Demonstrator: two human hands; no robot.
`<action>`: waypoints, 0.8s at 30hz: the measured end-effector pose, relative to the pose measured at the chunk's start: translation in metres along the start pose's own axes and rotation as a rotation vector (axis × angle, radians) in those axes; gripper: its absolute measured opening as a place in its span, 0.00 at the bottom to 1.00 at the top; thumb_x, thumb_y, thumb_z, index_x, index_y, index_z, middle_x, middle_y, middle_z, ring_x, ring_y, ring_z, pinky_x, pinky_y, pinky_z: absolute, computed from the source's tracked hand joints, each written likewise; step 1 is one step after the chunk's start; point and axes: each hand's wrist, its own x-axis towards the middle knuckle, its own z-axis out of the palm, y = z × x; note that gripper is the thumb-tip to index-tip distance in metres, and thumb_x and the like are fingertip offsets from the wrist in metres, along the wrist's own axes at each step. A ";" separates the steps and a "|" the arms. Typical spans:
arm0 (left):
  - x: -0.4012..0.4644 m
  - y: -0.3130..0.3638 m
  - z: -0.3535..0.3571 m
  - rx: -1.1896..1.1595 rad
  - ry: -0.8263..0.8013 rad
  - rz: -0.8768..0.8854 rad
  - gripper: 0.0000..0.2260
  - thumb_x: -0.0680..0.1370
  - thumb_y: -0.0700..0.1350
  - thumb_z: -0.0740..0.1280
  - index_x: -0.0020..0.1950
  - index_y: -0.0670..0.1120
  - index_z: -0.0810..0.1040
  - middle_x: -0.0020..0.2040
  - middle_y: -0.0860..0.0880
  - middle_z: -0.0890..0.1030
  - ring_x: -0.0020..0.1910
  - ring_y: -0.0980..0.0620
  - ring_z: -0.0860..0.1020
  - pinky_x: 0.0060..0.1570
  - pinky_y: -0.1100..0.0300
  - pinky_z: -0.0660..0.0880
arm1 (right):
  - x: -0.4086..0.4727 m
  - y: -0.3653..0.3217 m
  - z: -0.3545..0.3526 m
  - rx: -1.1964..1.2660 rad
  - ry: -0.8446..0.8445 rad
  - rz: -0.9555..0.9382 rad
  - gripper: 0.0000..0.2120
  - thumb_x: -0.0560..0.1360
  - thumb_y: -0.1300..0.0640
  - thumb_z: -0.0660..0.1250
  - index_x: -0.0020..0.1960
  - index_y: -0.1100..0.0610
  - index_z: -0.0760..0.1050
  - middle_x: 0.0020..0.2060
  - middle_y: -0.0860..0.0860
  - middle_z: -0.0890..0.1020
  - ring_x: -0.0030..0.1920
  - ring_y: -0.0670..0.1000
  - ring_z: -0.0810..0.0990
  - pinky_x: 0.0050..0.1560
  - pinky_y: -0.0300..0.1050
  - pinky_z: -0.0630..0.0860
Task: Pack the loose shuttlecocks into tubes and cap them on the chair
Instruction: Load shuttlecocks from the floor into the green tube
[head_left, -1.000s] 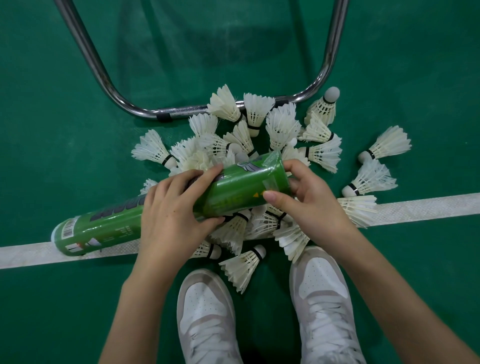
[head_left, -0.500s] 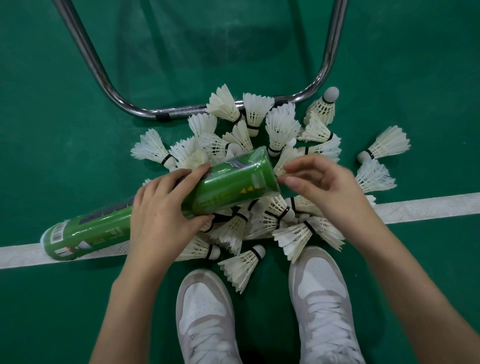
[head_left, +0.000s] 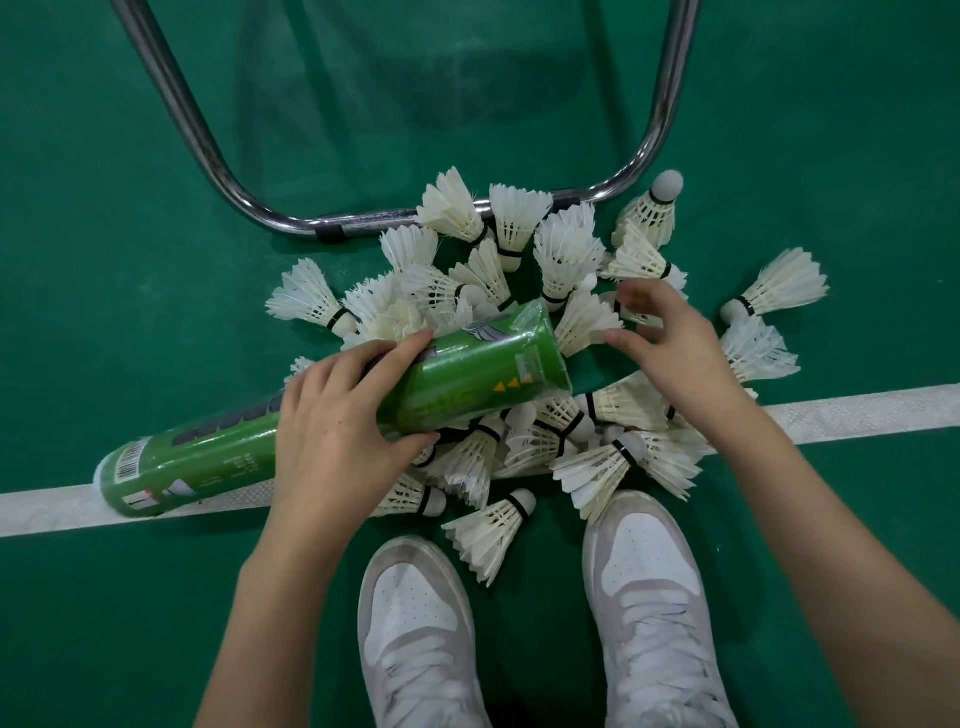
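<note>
Head view: the green tube (head_left: 322, 421) lies nearly flat over the court floor (head_left: 130, 208), its long axis running from about 8 o'clock to 2 o'clock. Its barcoded end sits low at 8 o'clock on the white court line (head_left: 857, 410); the other end points up toward 2 o'clock, raised over the pile of shuttlecocks (head_left: 566, 254). Whether that raised end is capped or open cannot be told from here.

The left hand (head_left: 337, 431) grips the tube at mid-length, fingers curled over its top and thumb wrapped under its near side. The right hand (head_left: 670, 348) hovers just beside the tube's raised end, at 3 o'clock from it, fingers loosely bent and spread with the thumb pointing toward the tube; it holds nothing, and whether its fingertips touch the feathers beneath is unclear.

The white feathered shuttlecocks lie heaped and pointing every way around frame centre, a few strays scattered toward 3 o'clock. At 12 o'clock a curved chrome chair leg (head_left: 218, 156) loops over the floor, with two shuttlecocks lying across its bar. At 6 o'clock are two white sneakers (head_left: 415, 623), toes toward the pile.
</note>
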 end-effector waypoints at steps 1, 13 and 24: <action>0.000 0.000 0.000 -0.002 0.000 0.000 0.38 0.64 0.50 0.78 0.71 0.59 0.66 0.62 0.51 0.75 0.59 0.46 0.71 0.60 0.47 0.65 | 0.002 0.001 0.002 -0.015 -0.007 0.003 0.19 0.73 0.59 0.69 0.62 0.55 0.70 0.54 0.44 0.75 0.57 0.44 0.73 0.62 0.45 0.70; 0.000 0.002 0.000 -0.007 0.003 -0.012 0.39 0.63 0.50 0.78 0.71 0.60 0.66 0.62 0.51 0.75 0.60 0.47 0.70 0.60 0.48 0.65 | 0.002 0.006 0.009 0.046 -0.008 0.104 0.09 0.73 0.59 0.69 0.51 0.55 0.73 0.39 0.51 0.78 0.45 0.54 0.79 0.51 0.46 0.75; 0.000 0.002 0.000 -0.001 0.005 -0.007 0.39 0.63 0.50 0.78 0.71 0.59 0.66 0.62 0.51 0.76 0.59 0.46 0.71 0.59 0.47 0.66 | -0.015 -0.024 -0.013 0.180 0.113 0.047 0.05 0.75 0.59 0.66 0.51 0.53 0.73 0.37 0.47 0.81 0.41 0.45 0.79 0.43 0.35 0.73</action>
